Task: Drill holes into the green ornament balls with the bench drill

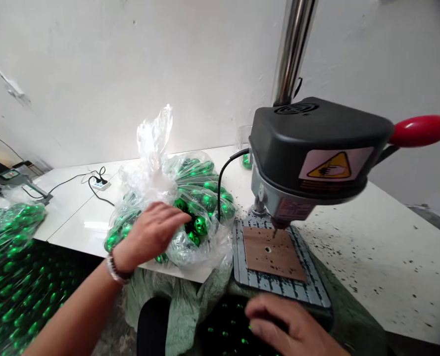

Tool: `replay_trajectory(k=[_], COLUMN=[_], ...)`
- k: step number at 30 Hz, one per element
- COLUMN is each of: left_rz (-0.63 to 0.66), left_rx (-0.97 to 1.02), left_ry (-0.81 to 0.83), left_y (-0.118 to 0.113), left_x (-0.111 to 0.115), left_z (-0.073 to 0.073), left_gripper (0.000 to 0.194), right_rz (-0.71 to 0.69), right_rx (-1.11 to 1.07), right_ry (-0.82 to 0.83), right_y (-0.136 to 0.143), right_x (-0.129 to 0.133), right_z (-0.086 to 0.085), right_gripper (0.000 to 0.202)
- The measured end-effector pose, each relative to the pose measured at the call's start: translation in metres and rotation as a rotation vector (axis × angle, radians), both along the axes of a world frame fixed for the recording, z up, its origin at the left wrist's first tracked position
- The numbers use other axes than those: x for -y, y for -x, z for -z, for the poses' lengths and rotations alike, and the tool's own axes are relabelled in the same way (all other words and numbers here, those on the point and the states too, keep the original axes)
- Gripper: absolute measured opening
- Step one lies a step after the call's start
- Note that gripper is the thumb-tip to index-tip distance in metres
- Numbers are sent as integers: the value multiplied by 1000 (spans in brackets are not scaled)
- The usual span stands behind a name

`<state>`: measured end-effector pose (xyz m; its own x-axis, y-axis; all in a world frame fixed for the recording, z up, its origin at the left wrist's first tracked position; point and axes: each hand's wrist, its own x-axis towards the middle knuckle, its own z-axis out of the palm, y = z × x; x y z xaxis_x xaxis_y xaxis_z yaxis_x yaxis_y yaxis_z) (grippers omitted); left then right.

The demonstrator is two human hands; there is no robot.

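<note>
While the fingers of the left hand stretch out nearly straight and close together, their tips are right by some shiny green balls in a clear plastic bag. I can't tell if they touch, and the palm is hidden. The right hand is a bit blurry. Its thumb and fingers bend loosely with a gap between them, and I see nothing in that gap. Below it, more green balls sit in a dark space beside a dull green cloth.

Just past the right hand is a drill machine with a red handle. Its drill tip points down at a brown board with a little hole. Black crumbs dot the white table.
</note>
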<state>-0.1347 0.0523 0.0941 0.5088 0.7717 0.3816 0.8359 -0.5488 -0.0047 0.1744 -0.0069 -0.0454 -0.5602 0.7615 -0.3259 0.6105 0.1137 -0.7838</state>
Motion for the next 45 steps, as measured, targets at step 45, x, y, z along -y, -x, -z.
replay_trajectory(k=[45], left_rz=[-631], left_rx=[818], left_ry=[40], left_y=[-33], left_x=[66], left_z=[48], left_gripper=[58], right_rz=[-51], right_rx=[-43], right_ry=[-888], right_y=[80], right_x=[-26], right_z=[-45], right_gripper=[42])
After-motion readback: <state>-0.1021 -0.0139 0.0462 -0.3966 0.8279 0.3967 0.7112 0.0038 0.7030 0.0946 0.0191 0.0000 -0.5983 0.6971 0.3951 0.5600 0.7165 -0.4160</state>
